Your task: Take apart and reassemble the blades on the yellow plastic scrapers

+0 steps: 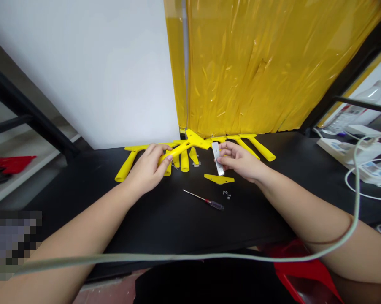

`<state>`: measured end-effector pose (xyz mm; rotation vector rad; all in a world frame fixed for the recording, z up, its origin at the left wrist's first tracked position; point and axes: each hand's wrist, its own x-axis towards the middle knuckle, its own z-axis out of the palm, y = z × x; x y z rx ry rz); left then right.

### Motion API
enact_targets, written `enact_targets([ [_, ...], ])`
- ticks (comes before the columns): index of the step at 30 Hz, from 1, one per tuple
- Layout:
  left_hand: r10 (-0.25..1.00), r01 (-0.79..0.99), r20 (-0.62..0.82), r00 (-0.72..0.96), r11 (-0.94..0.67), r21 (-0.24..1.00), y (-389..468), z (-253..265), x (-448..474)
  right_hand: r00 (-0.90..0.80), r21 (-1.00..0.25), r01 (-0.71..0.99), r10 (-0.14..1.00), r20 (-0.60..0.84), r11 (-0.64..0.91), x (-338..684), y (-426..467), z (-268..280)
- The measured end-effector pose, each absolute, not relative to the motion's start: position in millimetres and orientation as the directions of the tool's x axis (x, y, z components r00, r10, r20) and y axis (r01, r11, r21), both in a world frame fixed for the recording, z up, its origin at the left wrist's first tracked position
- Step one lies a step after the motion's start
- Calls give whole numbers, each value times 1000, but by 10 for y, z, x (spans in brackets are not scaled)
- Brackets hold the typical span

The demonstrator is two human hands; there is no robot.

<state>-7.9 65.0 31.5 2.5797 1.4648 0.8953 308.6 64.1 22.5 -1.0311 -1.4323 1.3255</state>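
My left hand (150, 166) is closed around the shaft of a yellow plastic handle with a wide T-shaped head (195, 139), held tilted above the black table. In my right hand (236, 159), a flat silver metal strip (218, 158) is pinched between thumb and fingers, close to the right end of that head. Below the strip lies a loose yellow plate with small holes (219, 179). A screwdriver (206, 200) with a dark, see-through grip rests nearer to me, and several small screws and nuts (227, 195) lie beside it.
More yellow handles (125, 166) line the back of the black table (165, 228), against a white panel and a yellow-wrapped one. Power strips (351, 154) and a clear bottle (351, 109) are on the right. A pale cable (190, 256) loops across the foreground.
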Motion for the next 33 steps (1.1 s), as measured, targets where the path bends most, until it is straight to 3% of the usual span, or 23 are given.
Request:
enact_targets([
  [13,812,790,437,386,-536,297,626,328,-75,-242,-1000,-5,970,-5,-7,3081,621,266],
  [20,797,788,430,424,-559,259,628,324,-96,-218,-992,-112,973,78,55,3162,622,373],
  [28,772,731,412,484,-615,295,589,362,-83,-153,-967,-254,987,41,1,3219,651,378],
  [33,781,722,381,494,-613,320,576,384,-47,-98,-974,-222,993,68,45,3240,689,373],
])
